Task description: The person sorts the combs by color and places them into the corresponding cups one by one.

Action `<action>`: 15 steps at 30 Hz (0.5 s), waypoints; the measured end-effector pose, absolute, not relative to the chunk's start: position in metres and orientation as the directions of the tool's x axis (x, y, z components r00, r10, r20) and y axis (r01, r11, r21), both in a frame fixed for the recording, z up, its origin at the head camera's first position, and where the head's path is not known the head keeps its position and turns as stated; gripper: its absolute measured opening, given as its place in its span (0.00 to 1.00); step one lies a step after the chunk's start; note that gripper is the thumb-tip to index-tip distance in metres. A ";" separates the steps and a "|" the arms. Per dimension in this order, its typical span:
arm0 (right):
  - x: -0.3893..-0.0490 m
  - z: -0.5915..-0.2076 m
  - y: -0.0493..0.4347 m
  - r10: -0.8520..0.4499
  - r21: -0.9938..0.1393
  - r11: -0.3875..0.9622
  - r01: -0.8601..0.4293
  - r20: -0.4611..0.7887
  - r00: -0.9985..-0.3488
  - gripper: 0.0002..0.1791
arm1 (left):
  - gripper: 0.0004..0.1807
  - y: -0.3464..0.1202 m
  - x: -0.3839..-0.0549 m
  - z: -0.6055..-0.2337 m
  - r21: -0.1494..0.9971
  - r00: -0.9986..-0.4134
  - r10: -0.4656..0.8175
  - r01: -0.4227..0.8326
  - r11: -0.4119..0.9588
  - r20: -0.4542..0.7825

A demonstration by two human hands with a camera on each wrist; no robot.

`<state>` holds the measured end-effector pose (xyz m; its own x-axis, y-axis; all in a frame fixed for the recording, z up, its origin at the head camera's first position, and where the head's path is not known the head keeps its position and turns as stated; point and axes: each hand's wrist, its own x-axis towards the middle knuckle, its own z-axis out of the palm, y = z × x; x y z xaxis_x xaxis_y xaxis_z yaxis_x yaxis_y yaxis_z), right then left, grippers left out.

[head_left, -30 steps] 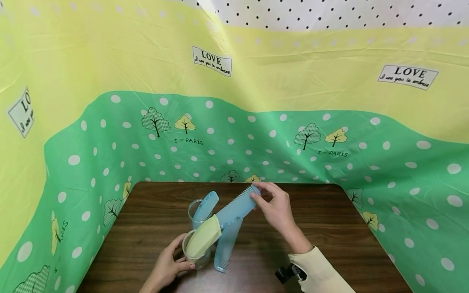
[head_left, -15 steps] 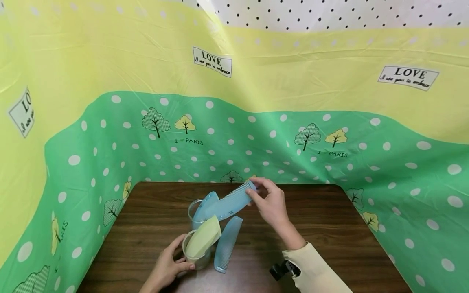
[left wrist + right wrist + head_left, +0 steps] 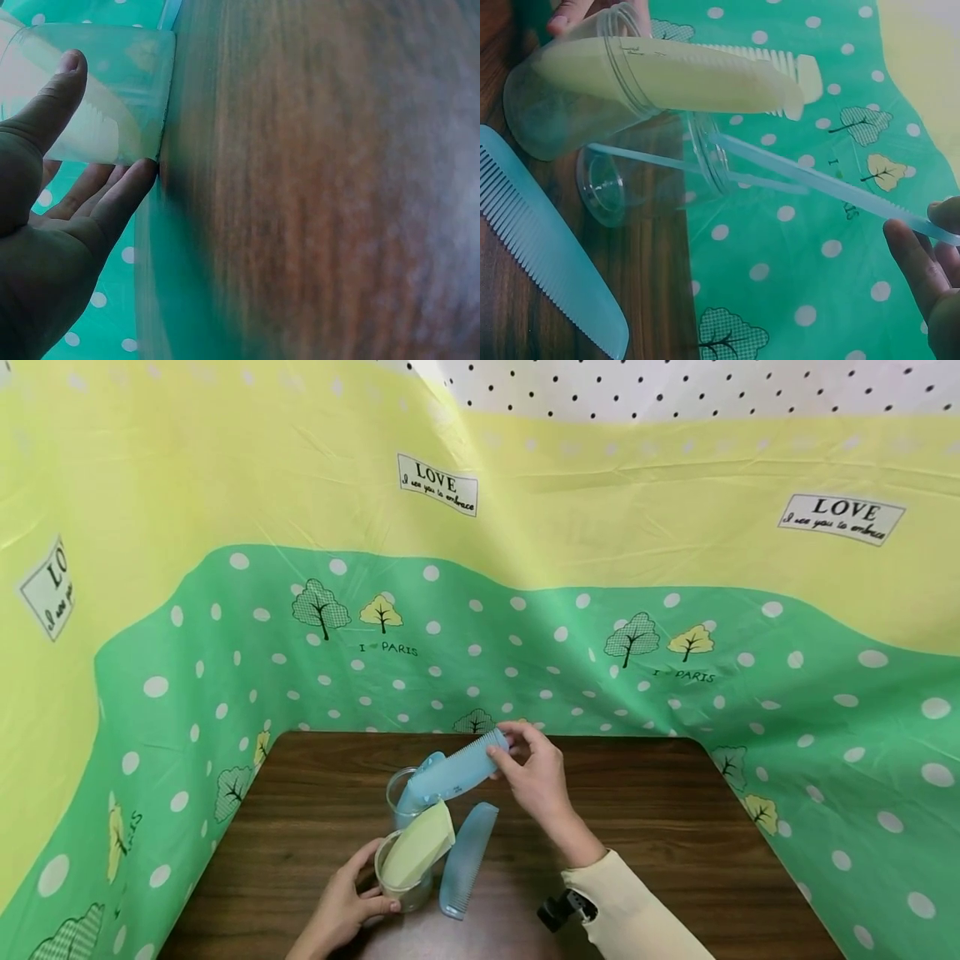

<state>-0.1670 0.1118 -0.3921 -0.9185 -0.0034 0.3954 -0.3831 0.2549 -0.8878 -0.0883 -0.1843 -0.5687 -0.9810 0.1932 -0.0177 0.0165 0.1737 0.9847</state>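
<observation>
My left hand (image 3: 343, 900) grips a clear plastic jar (image 3: 150, 90), thumb on one side and fingers on the other. Yellow combs (image 3: 697, 79) stand tilted in that jar, sticking out of its mouth. Between thumb and fingers, my right hand (image 3: 536, 772) pinches one end of a blue comb (image 3: 461, 770). This comb slopes down to the left, its low end at the mouth of a second clear jar (image 3: 604, 184) behind the first. Inside the second jar leans another blue comb (image 3: 433, 760), partly hidden by the held one. A further blue comb (image 3: 468, 862) lies on the table, right of the near jar.
Everything stands on a dark wood-grain table (image 3: 660, 827). A green and yellow printed cloth (image 3: 525, 643) hangs round its back and sides. A black wrist device (image 3: 558, 910) sits by the right sleeve (image 3: 633, 906).
My right hand has moved left with the blue comb, from above the yellow combs and the lying comb to the far jar's mouth. The left hand and its jar have stayed put.
</observation>
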 end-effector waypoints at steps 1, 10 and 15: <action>-0.171 -0.396 0.110 -0.003 -0.886 0.261 -0.384 0.397 -0.918 0.18 | 0.52 -0.184 -0.089 -0.568 0.985 -0.981 0.193 0.018 0.174 -0.016; -0.186 -0.414 0.099 -0.022 -0.880 0.242 -0.409 0.417 -0.909 0.19 | 0.53 -0.184 -0.088 -0.569 0.985 -0.980 0.200 0.026 0.172 -0.009; -0.189 -0.416 0.092 -0.045 -0.873 0.280 -0.399 0.404 -0.914 0.20 | 0.53 -0.184 -0.087 -0.568 0.985 -0.980 0.197 0.020 0.171 -0.014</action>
